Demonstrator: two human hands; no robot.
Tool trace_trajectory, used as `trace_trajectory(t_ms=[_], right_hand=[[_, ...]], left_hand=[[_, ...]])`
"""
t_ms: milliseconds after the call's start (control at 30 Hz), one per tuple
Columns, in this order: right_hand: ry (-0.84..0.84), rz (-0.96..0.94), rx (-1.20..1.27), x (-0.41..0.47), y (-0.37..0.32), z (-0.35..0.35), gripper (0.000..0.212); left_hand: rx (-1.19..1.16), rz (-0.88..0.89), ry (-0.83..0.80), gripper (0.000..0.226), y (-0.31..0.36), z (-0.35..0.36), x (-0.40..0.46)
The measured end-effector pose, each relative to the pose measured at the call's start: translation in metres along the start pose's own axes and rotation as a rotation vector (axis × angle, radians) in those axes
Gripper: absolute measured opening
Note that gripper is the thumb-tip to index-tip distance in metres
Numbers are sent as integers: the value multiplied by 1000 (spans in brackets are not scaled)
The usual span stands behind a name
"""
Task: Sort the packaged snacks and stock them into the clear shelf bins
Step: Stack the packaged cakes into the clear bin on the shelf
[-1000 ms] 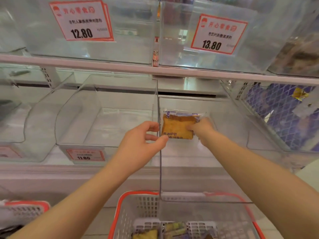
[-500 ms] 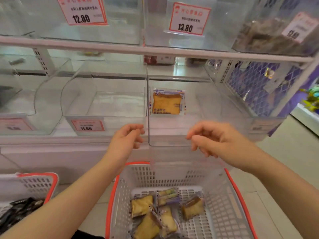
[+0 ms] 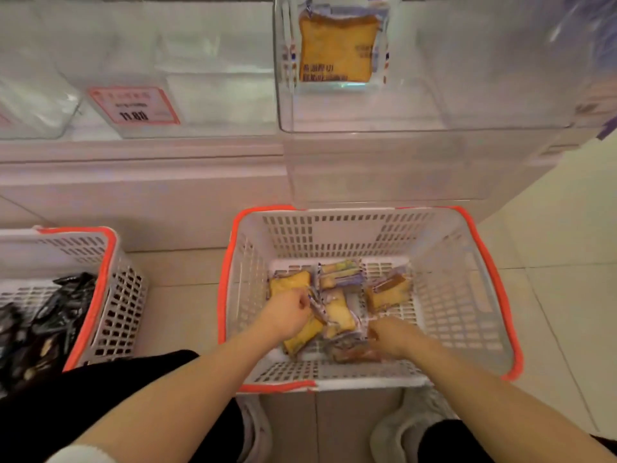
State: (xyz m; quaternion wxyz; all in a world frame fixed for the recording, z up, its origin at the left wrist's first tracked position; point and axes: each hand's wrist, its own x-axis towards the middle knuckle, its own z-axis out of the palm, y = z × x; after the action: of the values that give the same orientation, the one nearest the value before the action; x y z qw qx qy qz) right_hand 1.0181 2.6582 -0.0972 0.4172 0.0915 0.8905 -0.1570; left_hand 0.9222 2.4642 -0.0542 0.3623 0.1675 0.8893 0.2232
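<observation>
a wrapper edge of the packaged snacks [image 3: 337,309] is pinched by the left hand [image 3: 287,317] inside the basket [image 3: 494,295], seemingly for lifting toward the clear bin [image 3: 434,125]; the right hand [image 3: 392,335] grip cannot be told.

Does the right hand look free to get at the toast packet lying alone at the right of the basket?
Probably yes: the right hand is already inside the open-topped basket, and that toast packet lies just beyond it, uncovered.

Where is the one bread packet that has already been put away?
The bread packet lies in the clear bin at the top of the head view, above the white basket, right of the price tag.
</observation>
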Motion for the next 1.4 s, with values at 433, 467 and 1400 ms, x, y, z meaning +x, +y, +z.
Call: trace_trajectory(t_ms=[433,467,1400], right_hand=[[24,38,-310,61,4,46,30],[50,12,-305,59,3,43,29],[768,-334,1435,-156,-20,-78,14]], left_hand=[[143,98,-188,21,-41,56,11],[124,103,-179,21,-40,55,12],[-741,378,195,11,59,-63,-83]])
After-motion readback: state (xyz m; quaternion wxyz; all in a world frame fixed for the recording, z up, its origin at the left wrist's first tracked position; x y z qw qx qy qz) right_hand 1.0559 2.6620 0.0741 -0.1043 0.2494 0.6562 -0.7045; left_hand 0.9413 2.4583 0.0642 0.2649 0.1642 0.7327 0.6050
